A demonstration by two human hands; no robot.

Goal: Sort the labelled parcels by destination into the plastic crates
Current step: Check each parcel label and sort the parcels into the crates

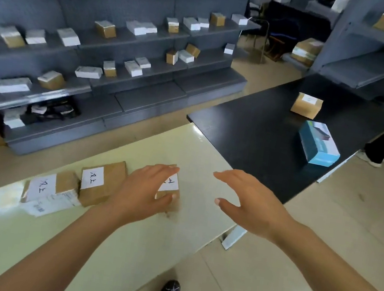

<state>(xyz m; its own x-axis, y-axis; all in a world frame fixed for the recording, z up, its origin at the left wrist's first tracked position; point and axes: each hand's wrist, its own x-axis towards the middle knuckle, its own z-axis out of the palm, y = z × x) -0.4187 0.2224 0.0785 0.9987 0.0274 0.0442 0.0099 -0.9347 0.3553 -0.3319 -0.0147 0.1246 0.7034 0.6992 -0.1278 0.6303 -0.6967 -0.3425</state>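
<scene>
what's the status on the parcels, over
Left hand gripping the right-hand parcel on the pale table. Right hand open, hovering beside it. Two labelled parcels alongside. No crate in view.

**Handwritten labels on three parcels**

We see white paper labels with dark handwritten characters on three brown parcels on the pale table: the left parcel (51, 186), the middle parcel (102, 183) and the right parcel (171, 187). We cannot read them with certainty; print elsewhere is too small.
</scene>
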